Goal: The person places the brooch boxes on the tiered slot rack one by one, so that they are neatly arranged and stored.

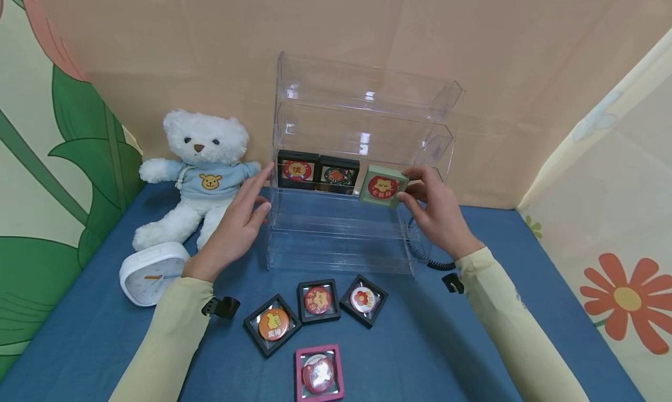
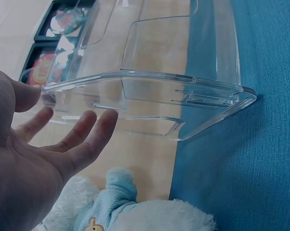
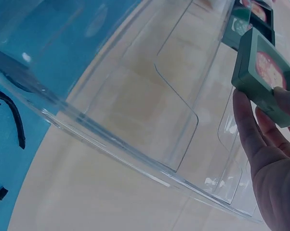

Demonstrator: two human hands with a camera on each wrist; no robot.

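Note:
In the head view my right hand [image 1: 433, 206] pinches a green-framed badge box [image 1: 383, 186] by its right side, thumb in front. The box is slightly tilted and overlaps the middle tier of a clear acrylic display rack [image 1: 341, 212]. Two black-framed badge boxes, one with a red badge [image 1: 297, 170] and one with a dark badge [image 1: 338, 175], stand side by side on that tier. At the rack's left side is my left hand [image 1: 238, 221], fingers extended with tips at the side panel. The left wrist view shows those fingers [image 2: 94, 137] spread beside the panel's edge.
On the blue-covered table [image 1: 430, 343] lie three black-framed badge boxes, among them an orange one [image 1: 273, 325], plus a pink-framed box [image 1: 319, 373]. A white teddy bear [image 1: 202, 174] and a white clock [image 1: 152, 273] stand left. A black coiled cord [image 1: 440, 266] lies by the rack's right side.

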